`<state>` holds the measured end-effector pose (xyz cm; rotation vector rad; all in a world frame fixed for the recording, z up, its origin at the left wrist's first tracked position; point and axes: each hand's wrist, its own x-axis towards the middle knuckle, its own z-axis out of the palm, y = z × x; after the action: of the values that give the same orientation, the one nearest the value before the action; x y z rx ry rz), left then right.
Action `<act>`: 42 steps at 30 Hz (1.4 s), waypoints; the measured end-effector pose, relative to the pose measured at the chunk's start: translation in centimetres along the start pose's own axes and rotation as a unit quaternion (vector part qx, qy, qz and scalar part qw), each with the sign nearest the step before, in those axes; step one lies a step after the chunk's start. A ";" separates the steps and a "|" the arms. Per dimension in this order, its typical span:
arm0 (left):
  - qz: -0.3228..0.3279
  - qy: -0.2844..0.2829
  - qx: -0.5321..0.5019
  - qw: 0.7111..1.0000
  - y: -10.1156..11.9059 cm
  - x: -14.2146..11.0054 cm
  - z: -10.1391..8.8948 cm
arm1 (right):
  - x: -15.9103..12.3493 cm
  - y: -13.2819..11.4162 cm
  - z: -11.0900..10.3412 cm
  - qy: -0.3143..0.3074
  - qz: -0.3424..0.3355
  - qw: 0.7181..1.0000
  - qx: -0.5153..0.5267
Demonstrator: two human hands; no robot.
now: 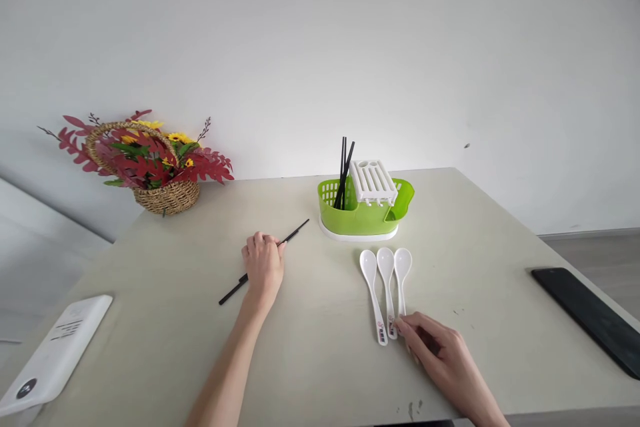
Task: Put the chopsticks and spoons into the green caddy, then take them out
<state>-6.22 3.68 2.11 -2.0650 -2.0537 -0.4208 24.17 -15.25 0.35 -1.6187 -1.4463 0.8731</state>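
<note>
While my left hand (263, 264) grips slim black chopsticks (232, 291) on the pale worktop (310, 360), my right hand (443, 353) pinches the rightmost glossy white spoon (403, 261) by its handle.

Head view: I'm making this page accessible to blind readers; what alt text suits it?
A person's left hand partly covers black chopsticks on a table; the right hand is at the handle of the rightmost of three white spoons. A green utensil caddy behind holds more chopsticks; a wicker flower basket stands at back left.
</note>
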 end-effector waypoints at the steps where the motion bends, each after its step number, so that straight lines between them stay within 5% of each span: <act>1: 0.003 -0.001 -0.002 1.000 0.2 -0.1 0.0 | 0.0 0.0 0.0 -0.002 -0.001 1.000 -0.001; 22: 0.065 -0.025 -0.019 0.997 1.7 -1.2 -0.3 | -0.5 -0.3 0.3 0.019 0.018 1.000 0.014; 28: 0.041 -0.006 -0.114 0.993 1.3 -0.6 -0.2 | -0.4 -0.2 0.2 0.009 0.016 1.000 0.015; 35: 0.022 0.047 -0.417 0.907 2.1 -0.2 -1.6 | -0.5 -0.1 0.2 0.016 0.013 1.000 0.001; 42: 0.064 0.118 -0.469 0.873 3.8 -1.4 -3.1 | -0.5 0.2 0.3 0.019 0.009 1.000 -0.006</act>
<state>-2.60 1.28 4.79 -2.3816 -1.6811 -1.8306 23.96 -15.73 0.04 -1.6501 -1.4152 0.8402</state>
